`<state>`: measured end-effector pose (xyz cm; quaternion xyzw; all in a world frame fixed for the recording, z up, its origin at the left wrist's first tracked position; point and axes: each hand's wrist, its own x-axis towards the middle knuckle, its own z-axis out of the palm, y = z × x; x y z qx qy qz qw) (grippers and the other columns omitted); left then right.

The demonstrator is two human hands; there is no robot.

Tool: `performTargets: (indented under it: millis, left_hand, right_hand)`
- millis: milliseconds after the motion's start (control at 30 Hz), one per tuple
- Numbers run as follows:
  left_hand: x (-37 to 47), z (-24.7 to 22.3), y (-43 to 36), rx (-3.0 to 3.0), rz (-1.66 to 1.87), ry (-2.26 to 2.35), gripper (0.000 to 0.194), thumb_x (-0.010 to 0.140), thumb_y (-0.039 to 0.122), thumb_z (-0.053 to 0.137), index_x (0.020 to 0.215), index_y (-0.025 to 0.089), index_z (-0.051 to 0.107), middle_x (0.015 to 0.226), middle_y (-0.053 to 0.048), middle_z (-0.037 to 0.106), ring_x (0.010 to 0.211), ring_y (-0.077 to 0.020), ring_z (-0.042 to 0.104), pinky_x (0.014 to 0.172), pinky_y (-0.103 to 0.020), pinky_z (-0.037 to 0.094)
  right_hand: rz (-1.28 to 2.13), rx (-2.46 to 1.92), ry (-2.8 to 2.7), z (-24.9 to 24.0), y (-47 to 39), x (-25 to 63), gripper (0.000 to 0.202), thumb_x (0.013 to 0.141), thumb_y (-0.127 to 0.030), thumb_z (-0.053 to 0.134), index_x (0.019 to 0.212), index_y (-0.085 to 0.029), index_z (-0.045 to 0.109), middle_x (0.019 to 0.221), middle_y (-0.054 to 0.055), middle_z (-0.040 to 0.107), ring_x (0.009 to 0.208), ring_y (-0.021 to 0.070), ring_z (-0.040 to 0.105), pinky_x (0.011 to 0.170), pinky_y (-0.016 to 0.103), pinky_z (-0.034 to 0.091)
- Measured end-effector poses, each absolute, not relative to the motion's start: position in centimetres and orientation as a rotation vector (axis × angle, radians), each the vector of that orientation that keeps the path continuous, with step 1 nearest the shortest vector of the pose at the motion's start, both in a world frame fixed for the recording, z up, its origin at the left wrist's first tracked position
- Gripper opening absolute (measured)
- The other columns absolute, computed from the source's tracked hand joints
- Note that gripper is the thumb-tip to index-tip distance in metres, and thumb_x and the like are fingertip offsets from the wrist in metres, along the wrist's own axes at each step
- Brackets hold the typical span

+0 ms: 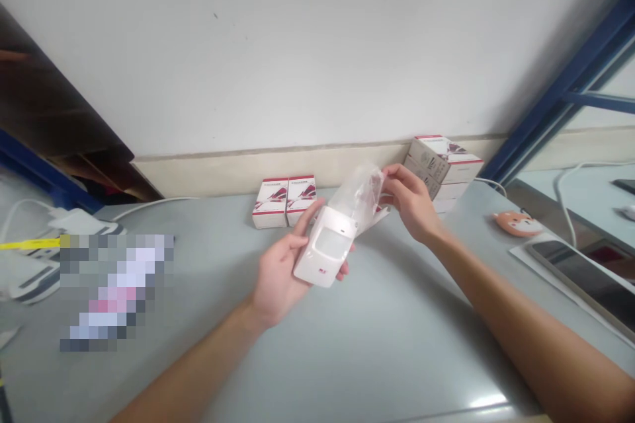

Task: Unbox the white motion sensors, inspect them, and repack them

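A white motion sensor (325, 248) with a window on its front rests in my left hand (282, 274), the fingers wrapped round its sides. From its upper end a clear plastic bag (354, 195) stretches up and to the right. My right hand (409, 201) pinches the far end of that bag between thumb and fingers. Whether the bag still covers the sensor's lower part I cannot tell. Behind the bag, partly hidden, lies something flat and white, perhaps a box.
Two small red-and-white boxes (285, 201) stand by the wall, left of the bag. More such boxes are stacked (441, 168) behind my right hand. An orange animal-face object (518, 223) and a dark phone (585, 284) lie at right. White adapters and cables (82, 221) sit at left.
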<state>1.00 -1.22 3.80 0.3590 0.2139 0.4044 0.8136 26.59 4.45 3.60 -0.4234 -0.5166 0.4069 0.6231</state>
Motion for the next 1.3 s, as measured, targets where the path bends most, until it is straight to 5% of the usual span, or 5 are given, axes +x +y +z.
performTargets:
  millis: [333, 667, 967, 1200, 1300]
  left_hand:
    - [0.86, 3.89, -1.21, 0.855, 0.789, 0.458, 0.064, 0.093, 0.028, 0.042, 0.155, 0.014, 0.042, 0.107, -0.019, 0.076, 0.08, -0.0313, 0.071, 0.081, -0.042, 0.046]
    - [0.76, 4.08, -0.84, 0.837, 0.835, 0.477, 0.074, 0.096, 0.028, 0.038, 0.169, 0.025, 0.022, 0.11, -0.018, 0.076, 0.081, -0.0311, 0.072, 0.083, -0.044, 0.046]
    - [0.78, 3.91, -0.91, 0.856, 0.817, 0.49, 0.073, 0.095, 0.03, 0.042, 0.165, 0.021, 0.025, 0.109, -0.017, 0.076, 0.081, -0.0318, 0.072, 0.083, -0.044, 0.046]
    - [0.88, 3.84, -0.65, 0.907, 0.839, 0.496, 0.056, 0.093, 0.031, 0.043, 0.144, 0.011, 0.051, 0.105, -0.019, 0.075, 0.082, -0.0314, 0.07, 0.081, -0.043, 0.046]
    - [0.82, 3.87, -0.54, 0.943, 0.858, 0.513, 0.052, 0.093, 0.031, 0.042, 0.14, 0.012, 0.054, 0.105, -0.018, 0.075, 0.083, -0.0314, 0.071, 0.081, -0.044, 0.047]
  right_hand:
    - [0.925, -0.954, -1.169, 3.87, 4.3, 26.24, 0.009, 0.085, -0.029, 0.07, 0.09, -0.026, 0.063, 0.093, -0.001, 0.063, 0.077, 0.0146, 0.065, 0.066, 0.029, 0.061]
    - [0.977, -0.886, -1.166, 3.95, 4.27, 26.53, 0.009, 0.092, -0.034, 0.068, 0.093, -0.026, 0.065, 0.097, 0.0, 0.067, 0.078, 0.0159, 0.067, 0.068, 0.032, 0.061]
    - [1.009, -0.918, -1.197, 3.98, 4.03, 26.3, 0.014, 0.091, -0.039, 0.07, 0.093, -0.026, 0.064, 0.099, 0.001, 0.071, 0.076, 0.0149, 0.065, 0.065, 0.029, 0.057]
    - [1.05, -0.909, -1.248, 3.99, 4.08, 26.24, 0.014, 0.09, -0.037, 0.068, 0.094, -0.026, 0.061, 0.102, 0.001, 0.067, 0.083, 0.0175, 0.066, 0.071, 0.033, 0.058]
    - [0.764, -1.048, -1.318, 3.8, 4.07, 26.23, 0.022, 0.088, -0.033, 0.068, 0.109, -0.029, 0.061, 0.121, 0.003, 0.063, 0.1, 0.0218, 0.066, 0.085, 0.04, 0.059]
